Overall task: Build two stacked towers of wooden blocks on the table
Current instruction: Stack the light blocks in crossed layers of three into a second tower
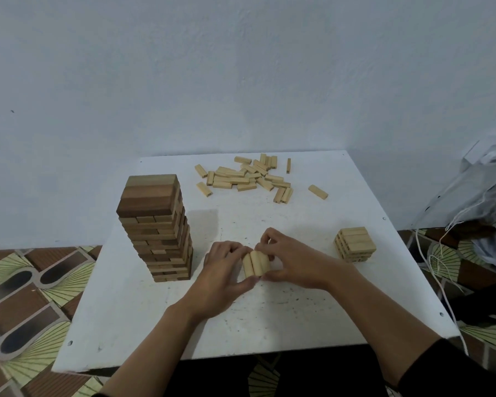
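Wooden blocks (pixel 256 263) bunched, left hand (pixel 225 272), right hand (pixel 294 265) gripping, fingers (pixel 269 239) curled

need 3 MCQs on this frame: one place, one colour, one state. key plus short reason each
1. Where on the table does the tall tower stand?
A) its left side
B) its right edge
C) its near edge, centre

2. Against the loose blocks, the tall tower's top layer is:
A) equally pale
B) darker brown
C) white

3. The left hand and right hand are:
A) together gripping a bundle of blocks
B) lying flat on the table
C) steadying the tall tower

Key:
1 A: it stands left of both hands.
2 B: its top is brown and the loose blocks are pale.
3 A: fingers of both hands curl round the bundle.
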Demonstrator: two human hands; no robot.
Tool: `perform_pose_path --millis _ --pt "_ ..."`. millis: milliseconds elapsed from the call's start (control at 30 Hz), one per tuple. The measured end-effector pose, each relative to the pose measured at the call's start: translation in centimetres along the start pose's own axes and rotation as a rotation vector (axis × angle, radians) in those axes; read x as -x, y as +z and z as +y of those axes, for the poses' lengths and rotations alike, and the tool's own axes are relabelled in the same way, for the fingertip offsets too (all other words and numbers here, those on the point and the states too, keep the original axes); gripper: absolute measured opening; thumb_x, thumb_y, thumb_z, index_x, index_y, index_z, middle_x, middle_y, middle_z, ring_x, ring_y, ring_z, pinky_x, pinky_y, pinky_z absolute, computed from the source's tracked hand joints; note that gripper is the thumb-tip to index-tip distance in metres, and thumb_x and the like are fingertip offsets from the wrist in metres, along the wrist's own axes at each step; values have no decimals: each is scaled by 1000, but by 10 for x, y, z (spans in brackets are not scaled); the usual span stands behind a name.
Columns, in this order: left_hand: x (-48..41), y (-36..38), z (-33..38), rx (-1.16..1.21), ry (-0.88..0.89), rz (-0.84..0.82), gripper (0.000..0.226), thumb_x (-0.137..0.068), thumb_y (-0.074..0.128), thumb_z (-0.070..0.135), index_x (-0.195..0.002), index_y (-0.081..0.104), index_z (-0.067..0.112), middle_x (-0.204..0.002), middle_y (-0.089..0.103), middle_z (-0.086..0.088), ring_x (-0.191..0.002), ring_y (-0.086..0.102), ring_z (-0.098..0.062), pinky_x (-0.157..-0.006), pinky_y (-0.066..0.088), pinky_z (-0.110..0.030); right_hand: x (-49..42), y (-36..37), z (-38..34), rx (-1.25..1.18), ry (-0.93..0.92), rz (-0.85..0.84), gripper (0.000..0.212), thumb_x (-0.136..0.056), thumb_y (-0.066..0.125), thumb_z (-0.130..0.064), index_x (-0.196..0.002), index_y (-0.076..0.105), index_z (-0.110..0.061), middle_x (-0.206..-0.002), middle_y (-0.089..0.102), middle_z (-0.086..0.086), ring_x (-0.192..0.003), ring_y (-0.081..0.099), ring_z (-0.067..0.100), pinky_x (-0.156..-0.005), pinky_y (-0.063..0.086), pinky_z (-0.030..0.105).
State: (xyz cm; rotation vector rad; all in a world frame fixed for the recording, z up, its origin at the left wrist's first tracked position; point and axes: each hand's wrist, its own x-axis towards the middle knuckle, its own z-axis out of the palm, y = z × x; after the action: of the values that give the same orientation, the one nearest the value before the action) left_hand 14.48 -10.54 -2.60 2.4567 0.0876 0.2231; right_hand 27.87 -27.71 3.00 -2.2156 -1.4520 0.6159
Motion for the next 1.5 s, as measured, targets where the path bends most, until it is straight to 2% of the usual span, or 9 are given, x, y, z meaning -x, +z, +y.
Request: perform_pose_path --millis 133,233,433,633,867,1000,1200,1333,1500 --pt "-12 -13 24 -12 93 27 54 -88 59 60 -133 53 30 -125 45 17 -121 37 -6 -98 41 -32 21 -20 0 -38 -2 122 47 -85 77 -37 -127 60 -28 -112 41 -18 -97 52 4 -85 51 29" --pt "-26 -19 49 -34 156 45 57 -86 57 61 -133 55 30 -123 47 17 -118 38 -5 -97 40 -31 42 -41 4 -73 3 226 55 -77 85 -35 -126 64 -25 -109 46 -16 -97 53 10 -82 50 26" --pt "-69 -8 101 -59 203 8 56 -82 76 53 -131 61 32 -119 55 14 -116 40 -6 -98 34 -34 86 -78 34 -125 67 341 58 -66 94 -32 -119 71 -24 -102 53 -14 -96 56 13 -79 46 17" --pt "-109 24 137 -45 203 9 53 -77 79 56 -123 65 32 -100 55 17 -103 37 -3 -90 24 -33 113 -105 76 -81 131 340 58 -67 93 -30 -120 71 -26 -101 53 -14 -97 55 10 -78 40 12" --pt "-130 52 146 55 147 -36 55 -73 85 50 -121 67 30 -113 65 12 -112 49 -11 -98 41 -44 121 -113 109 -62 161 295 57 -69 92 -28 -121 70 -27 -101 53 -12 -98 54 8 -79 42 14" --pt "-133 59 144 53 135 -31 56 -73 86 49 -122 66 31 -114 64 14 -113 49 -10 -98 40 -46 120 -113 118 -60 154 290 57 -70 92 -28 -122 71 -25 -102 53 -12 -98 54 7 -77 42 14" --pt "-129 67 139 82 124 20 70 -71 87 50 -131 55 33 -114 61 21 -110 47 -2 -93 32 -36 114 -114 126 -58 148 243 57 -72 91 -27 -125 69 -23 -105 54 -12 -100 53 7 -77 43 15" --pt "-126 71 137 94 98 4 71 -72 86 49 -134 54 36 -118 59 21 -114 47 -5 -97 30 -39 111 -114 128 -56 152 208 57 -72 90 -29 -125 69 -23 -105 54 -14 -101 52 6 -78 42 17" --pt "-124 73 137 105 86 10 69 -74 85 50 -135 55 36 -120 61 21 -110 48 -4 -97 31 -42 111 -115 129 -64 163 195 57 -72 90 -29 -124 69 -26 -107 54 -15 -101 52 4 -82 44 23"
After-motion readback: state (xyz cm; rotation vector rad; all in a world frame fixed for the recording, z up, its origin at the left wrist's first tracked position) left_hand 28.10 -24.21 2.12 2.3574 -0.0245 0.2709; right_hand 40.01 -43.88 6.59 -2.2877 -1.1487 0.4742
